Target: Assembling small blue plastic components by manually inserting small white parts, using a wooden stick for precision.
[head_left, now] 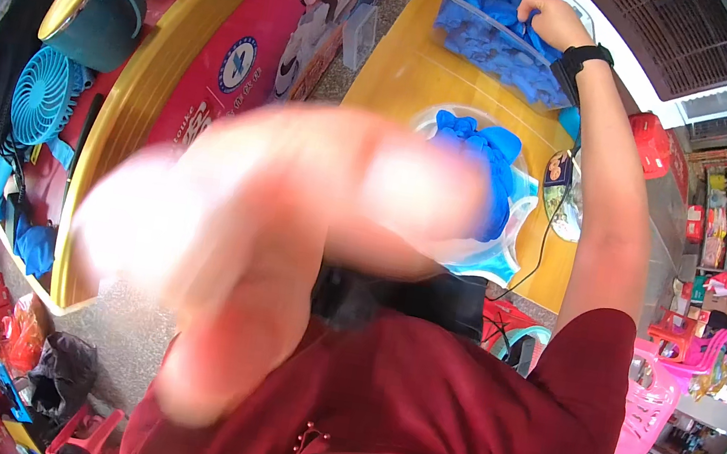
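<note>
We see two hands, both the wearer's own. The left hand (pixel 291 207) looms close to us, badly blurred and overlit, and it hides part of the tabletop (pixel 396 72) behind it. Its fingers look bent, but we cannot tell how far its grip is open or whether it has hold of anything.

The right hand (pixel 558 23) reaches to the far end, its fingers curled in over one clear bin (pixel 497 26) full of blue pieces (pixel 486 1). Its fingertips meet the blue there; we cannot make out whether its grip has closed on a piece. The bin's far edge is cut off, and the pieces overlap too much for us to count.

Nearer to us stands one pale round bowl (pixel 431 120), also holding blue pieces, partly hidden by the left hand. We count one black wristband (pixel 586 61) on the right wrist and one dark cord (pixel 556 220) right of the bowl. On the left, well apart, we find one blue fan (pixel 43 96) and one yellow-topped bucket (pixel 97 27).
</note>
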A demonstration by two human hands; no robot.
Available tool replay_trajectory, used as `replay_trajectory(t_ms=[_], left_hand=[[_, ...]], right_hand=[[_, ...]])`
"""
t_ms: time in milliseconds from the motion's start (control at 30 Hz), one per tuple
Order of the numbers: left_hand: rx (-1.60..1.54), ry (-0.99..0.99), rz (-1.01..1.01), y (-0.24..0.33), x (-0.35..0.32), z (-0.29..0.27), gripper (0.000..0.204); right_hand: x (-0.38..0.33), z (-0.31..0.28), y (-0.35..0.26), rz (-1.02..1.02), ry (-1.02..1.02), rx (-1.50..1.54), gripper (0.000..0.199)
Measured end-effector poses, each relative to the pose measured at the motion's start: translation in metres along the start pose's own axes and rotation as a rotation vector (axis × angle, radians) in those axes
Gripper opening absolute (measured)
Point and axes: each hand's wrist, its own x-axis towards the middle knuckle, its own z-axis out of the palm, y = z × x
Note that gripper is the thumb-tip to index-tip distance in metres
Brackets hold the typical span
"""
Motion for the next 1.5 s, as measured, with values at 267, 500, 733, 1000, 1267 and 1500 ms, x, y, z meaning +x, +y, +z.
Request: replay_trajectory(t_ms=[267,500,733,1000,1267,1500], left_hand=[[0.27,-0.061,-0.728,-0.087,-0.055,-0.021,0.029],[0.415,-0.123,-0.816,-0.111,-0.074,-0.017,0.026],[0.537,-0.323,-0.754,-0.126,-0.088,-0.001,0.029],[0.875,-0.532,-0.691,-0.147,-0.116,0.002,0.021],[0.358,0.085,-1.038,-0.163,-0.129,0.006,0.015],[0.18,0.18,-1.071,-0.161,-0.128,0.011,0.014]], right_hand=[[-0.119,-0.009,-0.078,0.003,0.291,0.264,0.017],[-0.212,0.052,-0.15,0.236,-0.247,0.061,0.04],[-0.236,0.077,-0.144,0.278,0.018,0.187,0.021],[-0.244,0.053,-0.16,0.058,0.378,0.271,0.015],[-0.247,0.087,-0.188,0.496,0.508,1.346,0.027],[-0.248,0.077,-0.202,0.663,0.793,1.617,0.03]])
